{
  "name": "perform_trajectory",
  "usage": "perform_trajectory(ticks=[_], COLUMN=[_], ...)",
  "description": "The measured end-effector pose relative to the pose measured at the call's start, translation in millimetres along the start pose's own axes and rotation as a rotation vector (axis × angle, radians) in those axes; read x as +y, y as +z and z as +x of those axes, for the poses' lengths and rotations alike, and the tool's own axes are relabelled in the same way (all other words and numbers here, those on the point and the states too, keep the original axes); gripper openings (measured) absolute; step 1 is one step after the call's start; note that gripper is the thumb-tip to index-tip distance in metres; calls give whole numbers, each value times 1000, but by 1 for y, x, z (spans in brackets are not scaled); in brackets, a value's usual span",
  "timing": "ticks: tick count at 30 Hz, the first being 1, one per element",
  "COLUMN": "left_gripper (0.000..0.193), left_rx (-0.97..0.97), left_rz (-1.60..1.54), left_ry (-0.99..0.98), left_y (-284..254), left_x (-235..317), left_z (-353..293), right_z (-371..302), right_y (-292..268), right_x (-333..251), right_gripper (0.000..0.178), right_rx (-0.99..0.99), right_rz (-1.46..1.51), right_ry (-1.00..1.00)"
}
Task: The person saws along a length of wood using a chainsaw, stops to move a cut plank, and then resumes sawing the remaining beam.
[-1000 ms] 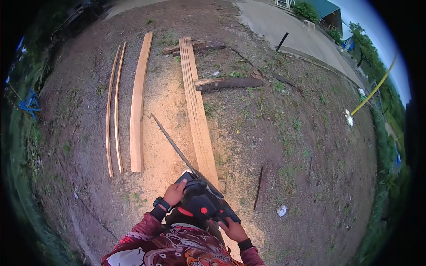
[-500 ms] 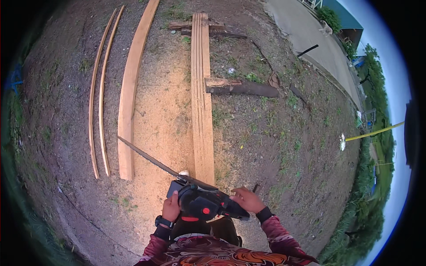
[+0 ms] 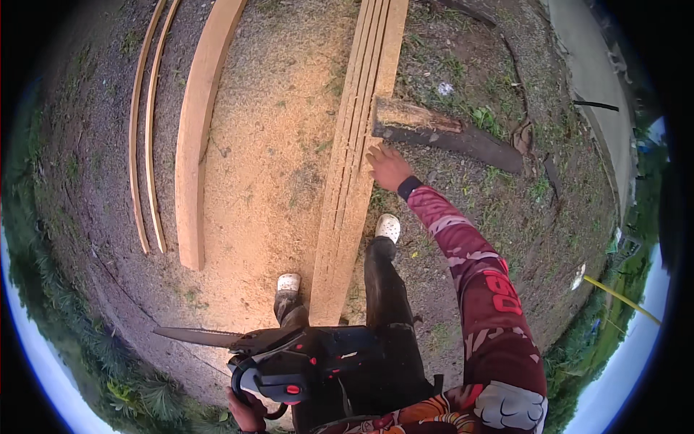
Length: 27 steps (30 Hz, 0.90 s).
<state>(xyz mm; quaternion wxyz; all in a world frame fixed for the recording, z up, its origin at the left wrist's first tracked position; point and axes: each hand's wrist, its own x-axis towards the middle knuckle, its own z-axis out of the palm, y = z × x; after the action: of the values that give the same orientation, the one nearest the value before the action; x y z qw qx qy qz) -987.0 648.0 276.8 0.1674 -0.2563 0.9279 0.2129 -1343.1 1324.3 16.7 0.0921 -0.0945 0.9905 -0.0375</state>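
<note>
A black chainsaw [image 3: 285, 369] with red parts hangs low before my body, its bar [image 3: 195, 336] pointing left. My left hand [image 3: 247, 414] is wrapped round its curved handle, partly hidden at the lower edge. Stretched out ahead, my right hand [image 3: 388, 166] has its fingers apart at the right edge of a timber [image 3: 354, 210] marked by several long lengthwise cuts. The fingertips seem to touch the wood. Just beyond that hand, a dark log [image 3: 470, 145] meets the timber's right side.
A thick plank [image 3: 194, 159] and two thin strips [image 3: 150, 145] lie to the left. Sawdust [image 3: 253, 159] covers the ground beside the timber. My white shoes [image 3: 388, 227] stand on either side of its near end. A concrete path [image 3: 593, 79] runs at the far right.
My right hand has left the chainsaw and reached forward to the timber. The saw has swung lower and left in my left hand. My view has shifted, with the timber now slanting.
</note>
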Motion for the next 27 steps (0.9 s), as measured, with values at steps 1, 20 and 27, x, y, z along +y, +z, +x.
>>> perform_trajectory(ticks=[1,20,27], left_gripper=[49,55,49], left_rx=[54,-194,-190], left_rz=[194,-541,69], left_ry=[126,-671,479], left_y=[-9,-39,-61], left_x=[25,94,107], left_z=[-11,21,115], right_z=[42,-312,-348], right_y=[24,139,-168], right_x=[33,-41,-313], right_gripper=[48,67,29], right_rx=[-90,-792,125], right_rz=[-42,4,1235], right_ry=[-10,588,971])
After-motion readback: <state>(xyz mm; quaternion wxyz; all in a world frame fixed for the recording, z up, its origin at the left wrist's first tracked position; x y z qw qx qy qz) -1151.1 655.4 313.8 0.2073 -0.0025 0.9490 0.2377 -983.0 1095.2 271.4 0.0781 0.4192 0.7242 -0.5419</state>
